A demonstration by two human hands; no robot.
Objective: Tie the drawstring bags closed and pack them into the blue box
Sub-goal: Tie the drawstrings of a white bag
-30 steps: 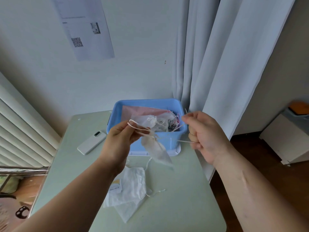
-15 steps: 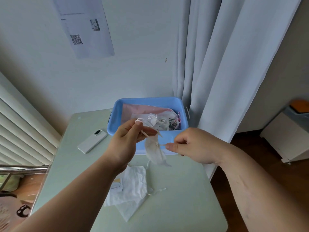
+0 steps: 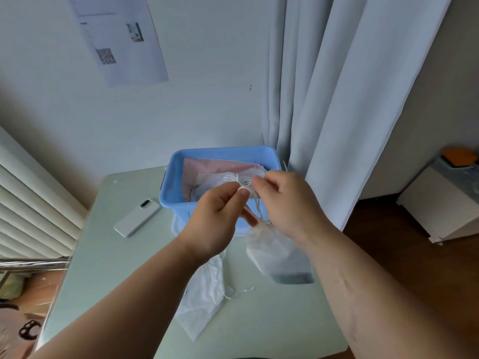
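Sheer white drawstring bag [image 3: 274,251] hanging at centre frame, neck gathered, dark contents at its bottom, drawstring [image 3: 256,203] looped above, flat white bags [image 3: 204,288] lower centre, open blue box [image 3: 225,152] behind, holding packed bags [image 3: 220,168].

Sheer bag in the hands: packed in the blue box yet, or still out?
Out. The sheer bag hangs in front of the blue box, its drawstring pinched by the left hand and right hand.

Soft, even daylight with faint shadows; straight lines bow toward the edges; the bag [image 3: 277,252] below the grip is blurred.
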